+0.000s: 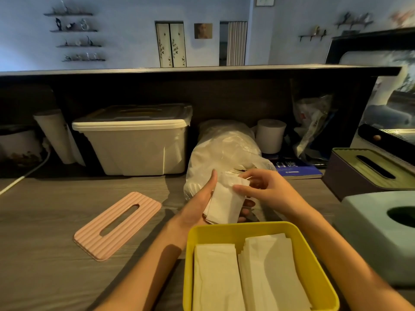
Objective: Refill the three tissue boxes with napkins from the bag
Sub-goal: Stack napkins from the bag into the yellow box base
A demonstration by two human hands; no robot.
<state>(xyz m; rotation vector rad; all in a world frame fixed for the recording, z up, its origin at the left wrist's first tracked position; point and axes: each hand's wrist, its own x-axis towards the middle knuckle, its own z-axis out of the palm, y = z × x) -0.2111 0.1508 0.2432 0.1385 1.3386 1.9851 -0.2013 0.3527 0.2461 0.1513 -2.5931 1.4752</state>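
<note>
Two stacks of white napkins already lay side by side in the open yellow tissue box at six o'clock on the grey wood-grain counter. Both hands met just above it, at the mouth of the clear plastic bag. The left hand gripped a folded wad of napkins, thumb up along one side, fingers curled under the other. The right hand pinched the wad's top edge, fingers bent round it. Over at nine o'clock the pink ribbed lid sat flat on the counter, slot up, well apart from its box. At three o'clock stood a pale blue tissue box with an oval opening, and behind it a dark box with a green slotted lid. Along the back, under a dark shelf, sat a lidded white storage bin at eleven o'clock, a paper roll at one o'clock, a blue book flat beside the bag, and a white cable trailing off at nine. Beyond the shelf, a pale blue wall carried small ledges of ornaments and a little framed picture.
</note>
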